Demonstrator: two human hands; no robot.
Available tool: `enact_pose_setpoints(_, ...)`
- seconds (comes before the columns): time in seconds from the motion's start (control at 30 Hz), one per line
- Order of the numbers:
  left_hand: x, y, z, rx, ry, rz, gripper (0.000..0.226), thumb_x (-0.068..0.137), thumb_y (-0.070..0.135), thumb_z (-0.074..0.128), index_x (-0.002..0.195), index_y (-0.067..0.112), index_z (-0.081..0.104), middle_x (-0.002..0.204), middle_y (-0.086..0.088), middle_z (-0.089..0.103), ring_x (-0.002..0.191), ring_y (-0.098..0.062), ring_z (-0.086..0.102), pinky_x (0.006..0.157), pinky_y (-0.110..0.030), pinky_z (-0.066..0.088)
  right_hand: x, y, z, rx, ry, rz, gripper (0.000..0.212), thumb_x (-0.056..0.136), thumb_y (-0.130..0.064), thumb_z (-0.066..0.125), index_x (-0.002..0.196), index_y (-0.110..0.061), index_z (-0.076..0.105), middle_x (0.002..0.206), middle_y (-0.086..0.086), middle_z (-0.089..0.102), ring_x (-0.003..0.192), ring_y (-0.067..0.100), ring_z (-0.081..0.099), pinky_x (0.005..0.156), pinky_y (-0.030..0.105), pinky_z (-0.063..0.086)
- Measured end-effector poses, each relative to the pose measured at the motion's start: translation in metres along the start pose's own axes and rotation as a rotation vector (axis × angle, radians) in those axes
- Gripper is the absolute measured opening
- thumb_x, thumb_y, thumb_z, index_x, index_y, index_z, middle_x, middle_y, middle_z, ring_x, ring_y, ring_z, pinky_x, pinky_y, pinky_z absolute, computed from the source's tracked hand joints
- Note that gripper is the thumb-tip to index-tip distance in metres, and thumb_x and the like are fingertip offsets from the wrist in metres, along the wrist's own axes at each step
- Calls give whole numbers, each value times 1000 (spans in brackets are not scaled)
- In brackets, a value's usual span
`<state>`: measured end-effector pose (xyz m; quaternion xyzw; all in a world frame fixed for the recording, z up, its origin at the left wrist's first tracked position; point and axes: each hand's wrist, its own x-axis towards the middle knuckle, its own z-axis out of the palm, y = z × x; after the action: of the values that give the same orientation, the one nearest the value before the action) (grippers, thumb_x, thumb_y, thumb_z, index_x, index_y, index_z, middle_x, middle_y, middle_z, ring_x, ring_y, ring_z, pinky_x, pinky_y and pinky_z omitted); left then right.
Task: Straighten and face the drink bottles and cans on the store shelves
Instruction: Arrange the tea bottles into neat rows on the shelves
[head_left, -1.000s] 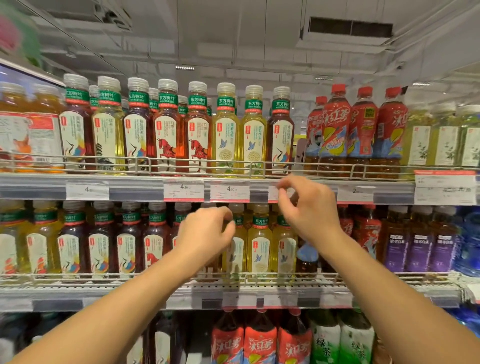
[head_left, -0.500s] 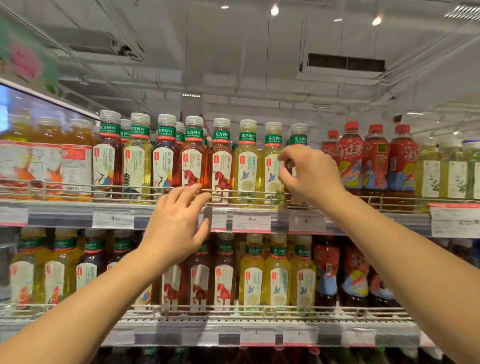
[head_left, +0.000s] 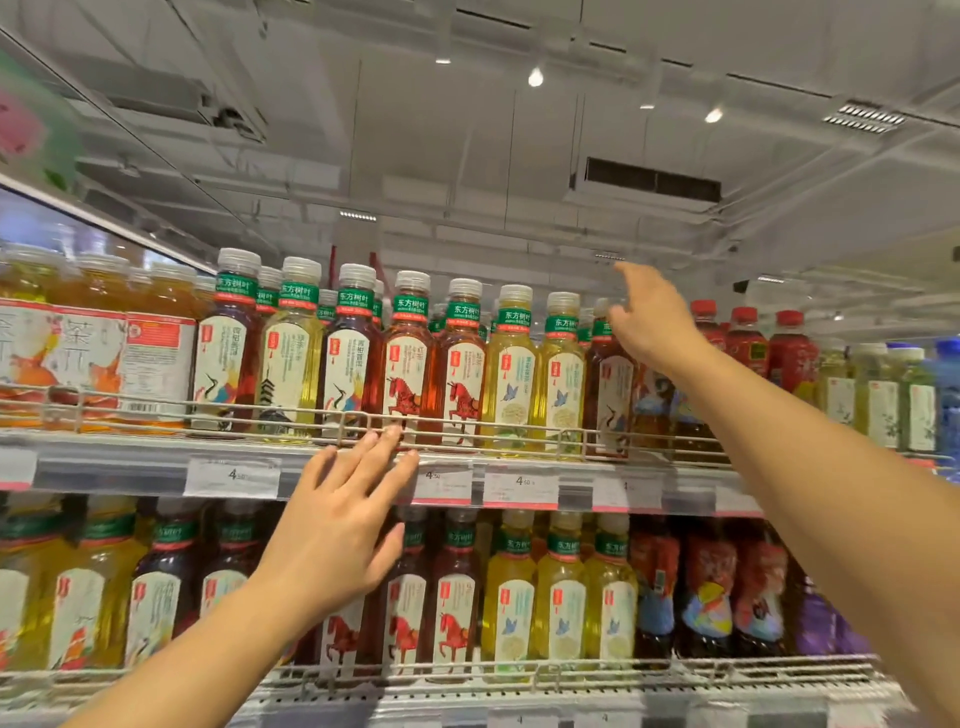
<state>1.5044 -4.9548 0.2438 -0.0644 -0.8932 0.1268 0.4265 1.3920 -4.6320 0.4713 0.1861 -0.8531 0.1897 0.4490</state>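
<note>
Your right hand (head_left: 652, 325), fingers loose and holding nothing, touches the dark tea bottle (head_left: 610, 387) at 2 o'clock on the upper shelf (head_left: 130, 457); full, heavy, slick plastic, so take its cap; left hand (head_left: 337, 525) hovers flat.

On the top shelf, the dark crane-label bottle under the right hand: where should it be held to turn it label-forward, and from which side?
Grip the dark crane-label bottle at its cap and green neck band, coming from above and in front, as the right hand does. Neighbouring bottles flank its body and the wire rail crosses its base, so only the top looks free.
</note>
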Motion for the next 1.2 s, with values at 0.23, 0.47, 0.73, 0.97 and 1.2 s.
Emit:
enact_pose_setpoints(0.23, 1, -2, 1, -6, 13, 1, 73, 90, 53, 46, 155, 22, 40, 165, -9, 30, 150, -29, 34, 117, -55, 30, -9, 9, 7, 409, -184, 206, 65, 95, -20, 71, 152, -23, 38, 140, 9, 57, 105, 16, 61, 83, 30, 49)
enact_pose_setpoints(0.47, 1, -3, -5, -3, 1, 3, 72, 90, 53, 42, 155, 23, 38, 166, -8, 29, 150, -28, 33, 117, -54, 31, -28, 4, -12, 365, -49, 154, 59, 89, -24, 78, 140, -21, 48, 121, -1, 61, 103, 17, 62, 78, 28, 51)
enact_pose_setpoints(0.73, 8, -15, -21, -167, 105, -8, 55, 92, 45, 42, 141, 25, 56, 152, 0, 51, 136, -24, 47, 110, -50, 43, -42, -26, -50, 353, 136, -77, 55, 94, -31, 73, 140, -23, 46, 125, 0, 61, 109, 20, 59, 89, 38, 53)
enact_pose_setpoints(0.97, 60, -75, -74, -270, 413, -429, 52, 91, 16, 60, 141, 12, 48, 143, -9, 54, 131, -30, 47, 110, -48, 43, -57, -48, -59, 398, 123, -145, 54, 92, -36, 74, 139, -22, 50, 120, -3, 62, 107, 17, 61, 80, 25, 51)
enact_pose_setpoints(1.2, 111, -114, -93, -178, 279, -670, 55, 97, 43, 59, 138, 15, 37, 106, -24, 63, 102, -43, 59, 71, -45, 49, -76, -56, -56, 435, 11, -124, 50, 88, -40, 77, 130, -25, 54, 113, -2, 67, 101, 16, 67, 87, 43, 60)
